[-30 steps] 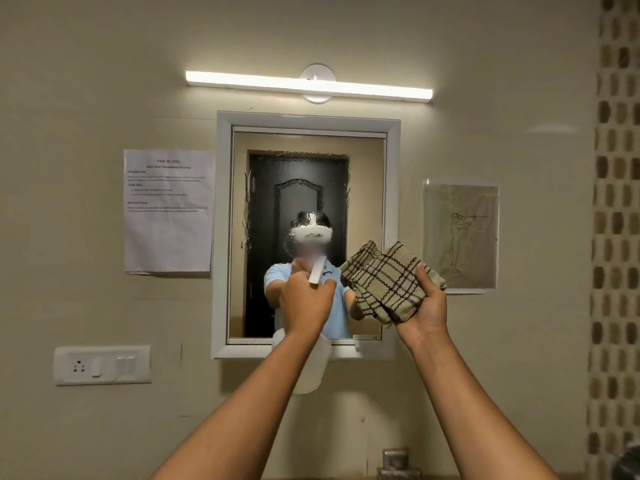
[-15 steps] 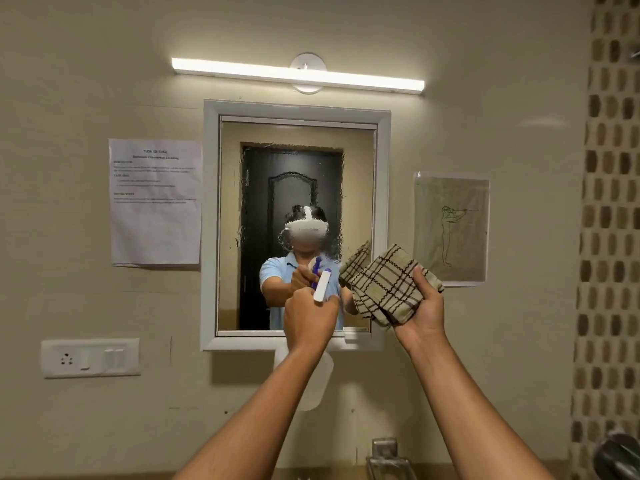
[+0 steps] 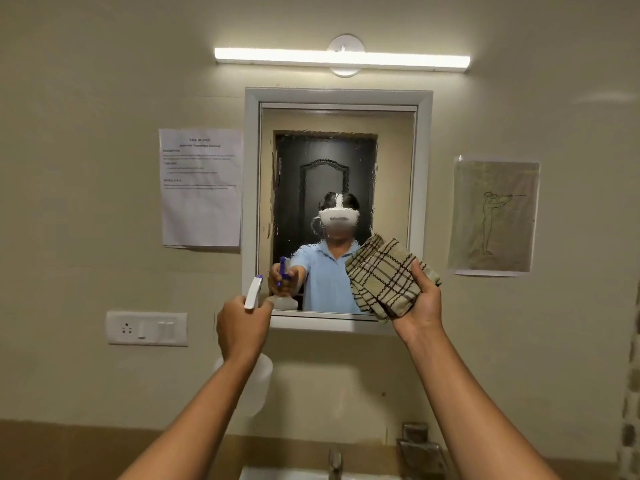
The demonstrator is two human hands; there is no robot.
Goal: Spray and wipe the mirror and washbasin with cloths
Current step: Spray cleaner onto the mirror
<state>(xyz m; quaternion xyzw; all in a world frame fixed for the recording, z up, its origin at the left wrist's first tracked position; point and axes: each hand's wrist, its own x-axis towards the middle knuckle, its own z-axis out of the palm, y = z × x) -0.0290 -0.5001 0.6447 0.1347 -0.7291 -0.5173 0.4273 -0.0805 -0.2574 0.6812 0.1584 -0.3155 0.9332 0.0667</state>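
My left hand (image 3: 242, 327) clamps the spray bottle (image 3: 254, 372), nozzle toward the mirror (image 3: 337, 161) ahead; my right hand (image 3: 420, 303) grips the folded cloth (image 3: 384, 275), ready for wiping.

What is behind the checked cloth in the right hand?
The checked cloth, gripped by the right hand, covers the lower right corner of the mirror and its white frame. That corner's glass is hidden.

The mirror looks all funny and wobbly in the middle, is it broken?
Not broken. The mirror is wet: spray droplets cover the glass, making the reflected dark door and person look rippled at the edges. The left hand holds the spray bottle aimed at it, and the right hand holds a checked cloth.
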